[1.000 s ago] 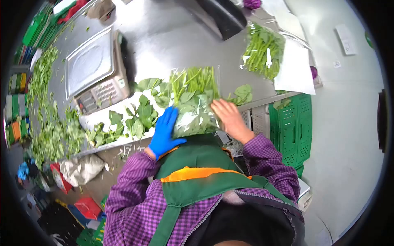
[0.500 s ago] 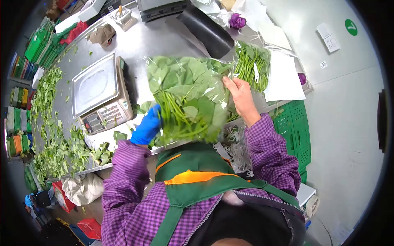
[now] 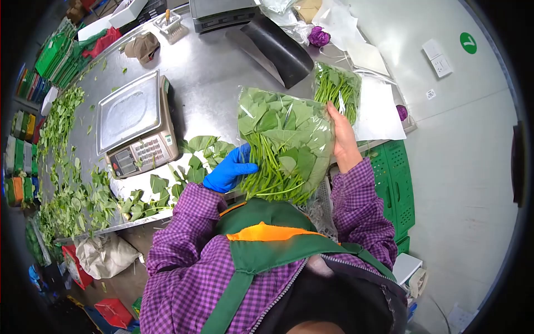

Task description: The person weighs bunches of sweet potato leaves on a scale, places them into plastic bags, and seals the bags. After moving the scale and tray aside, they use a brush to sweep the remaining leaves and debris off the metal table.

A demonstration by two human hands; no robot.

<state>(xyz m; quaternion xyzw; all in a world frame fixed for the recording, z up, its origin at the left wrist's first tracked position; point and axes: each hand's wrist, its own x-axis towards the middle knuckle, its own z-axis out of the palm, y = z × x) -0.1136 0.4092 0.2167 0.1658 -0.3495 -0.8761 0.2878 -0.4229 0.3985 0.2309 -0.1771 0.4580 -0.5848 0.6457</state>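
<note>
A clear plastic bag of leafy greens (image 3: 286,145) is held up between my two hands, over the front edge of the metal table. Its leaves lie toward the far end and the cut stems toward me. My left hand (image 3: 229,168), in a blue glove, grips the bag's lower left side with the thumb on top. Bare, my right hand (image 3: 343,136) grips the right edge, thumb on the front and the other fingers hidden behind. Just beyond the right hand lies a second bag of greens (image 3: 337,89).
A weighing scale (image 3: 133,125) stands on the metal table (image 3: 206,83), left of the bag. Loose greens (image 3: 78,195) spread along the left and front edges. Behind are a curved black sheet (image 3: 278,50) and white paper (image 3: 381,111). Green crates (image 3: 392,183) stand at the right.
The bag of greens has moved right, and its blur has gone. My left hand has come right with it, its thumb now showing on the bag. My right hand has shifted slightly right.
</note>
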